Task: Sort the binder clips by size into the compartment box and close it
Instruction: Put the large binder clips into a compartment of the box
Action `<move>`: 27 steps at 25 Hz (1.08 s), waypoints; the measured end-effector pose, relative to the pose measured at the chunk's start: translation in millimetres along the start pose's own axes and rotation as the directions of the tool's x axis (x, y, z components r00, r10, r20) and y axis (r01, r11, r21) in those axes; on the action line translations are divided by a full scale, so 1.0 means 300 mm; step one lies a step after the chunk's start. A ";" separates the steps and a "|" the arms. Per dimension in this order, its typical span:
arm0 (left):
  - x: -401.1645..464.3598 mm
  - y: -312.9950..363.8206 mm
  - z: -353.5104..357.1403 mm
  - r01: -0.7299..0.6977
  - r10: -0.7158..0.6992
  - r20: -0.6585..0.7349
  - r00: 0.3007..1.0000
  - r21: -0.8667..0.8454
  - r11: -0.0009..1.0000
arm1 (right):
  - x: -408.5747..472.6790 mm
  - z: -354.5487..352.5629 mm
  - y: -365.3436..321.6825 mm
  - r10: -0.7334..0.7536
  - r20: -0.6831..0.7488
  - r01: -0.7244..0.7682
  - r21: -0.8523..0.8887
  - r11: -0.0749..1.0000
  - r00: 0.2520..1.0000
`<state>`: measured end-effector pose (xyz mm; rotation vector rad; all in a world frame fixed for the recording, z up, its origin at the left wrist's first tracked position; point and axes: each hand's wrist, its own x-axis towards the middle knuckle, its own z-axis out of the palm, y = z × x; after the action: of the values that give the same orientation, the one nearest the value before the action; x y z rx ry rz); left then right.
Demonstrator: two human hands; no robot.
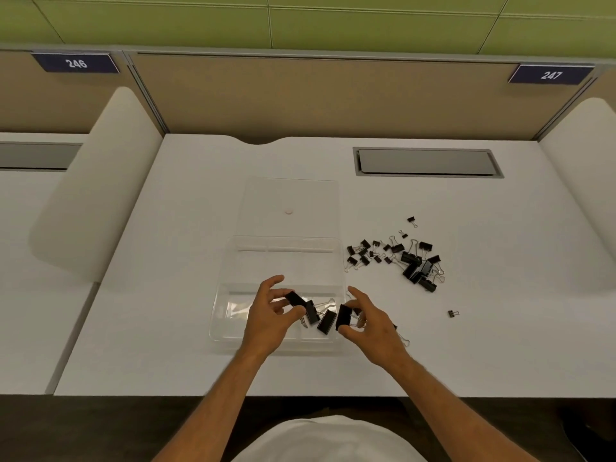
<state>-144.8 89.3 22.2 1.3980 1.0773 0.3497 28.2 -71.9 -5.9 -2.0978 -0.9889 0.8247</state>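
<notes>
Fingers of the left hand (271, 313) are curled round a large black binder clip (295, 299), pinched between thumb and fingertips above the near compartment of the clear compartment box (286, 261). At three o'clock from it, the right hand (368, 323) is clamped on another large black clip (344, 316), thumb below and fingers over the top, right at the box's near right corner. Between the two hands, two more large clips (320, 316) are seen lying in that near compartment, their wire handles pointing toward one o'clock. Beneath the right hand, at about five o'clock from it, a wire handle (404, 340) of a further clip is glimpsed on the desk; its body is mostly hidden by the hand.

The box is open, its transparent lid (290, 198) laid back flat at twelve o'clock. The middle and far compartments are seen through the clear plastic; whether anything small lies in them cannot be told.

Out at two o'clock from the hands, the unsorted pile of binder clips (400, 258) is spread on the white desk (166, 295), just beside the box's right wall: smaller clips toward the box, larger ones heaped at the pile's right. One small clip (412, 221) is set apart at the pile's far edge, and another stray small clip (452, 314) sits alone at three o'clock from the right hand, well apart.

At the desk's far right, a grey cable flap (428, 162) is set into the surface. Number plates 246 (76, 63) and 247 (551, 75) are fixed on the partition behind.
</notes>
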 end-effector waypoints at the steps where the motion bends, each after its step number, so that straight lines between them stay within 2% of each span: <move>1: -0.003 0.005 -0.002 -0.002 0.002 0.006 1.000 0.000 1.000 | 0.006 0.011 0.001 -0.001 0.021 0.002 -0.023 1.000 1.000; 5: -0.024 0.026 -0.005 -0.050 0.049 0.038 0.998 0.031 0.998 | 0.050 0.052 -0.006 -0.035 0.025 0.039 -0.218 0.975 0.999; 8: -0.032 0.012 -0.010 -0.049 0.046 0.048 0.998 0.053 0.997 | 0.081 0.079 -0.028 -0.028 -0.006 0.026 -0.264 0.964 1.000; 12: -0.028 0.002 -0.022 -0.033 0.029 0.056 0.998 0.075 0.997 | 0.124 0.104 -0.038 0.114 -0.064 -0.123 -0.148 0.981 0.991; 15: -0.023 0.000 -0.028 -0.029 0.025 0.053 0.998 0.079 0.996 | 0.125 0.094 -0.039 0.080 -0.052 -0.086 -0.128 0.988 0.995; 19: -0.017 -0.004 -0.027 -0.011 0.006 0.053 0.999 0.090 0.996 | 0.088 0.048 -0.012 -0.017 -0.125 0.010 -0.054 0.998 0.992; 23: -0.004 -0.017 -0.019 -0.012 0.002 0.074 0.997 0.125 0.992 | 0.034 0.015 0.007 0.011 -0.184 -0.008 0.017 1.000 0.983; 27: 0.001 -0.020 -0.004 -0.096 0.058 0.155 0.986 0.251 0.963 | -0.022 0.010 0.052 0.099 -0.250 -0.073 0.110 0.991 0.963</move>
<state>-147.8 89.1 16.8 1.6745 0.9737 0.1630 28.8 -84.0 -18.2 -2.1083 -0.7101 0.6124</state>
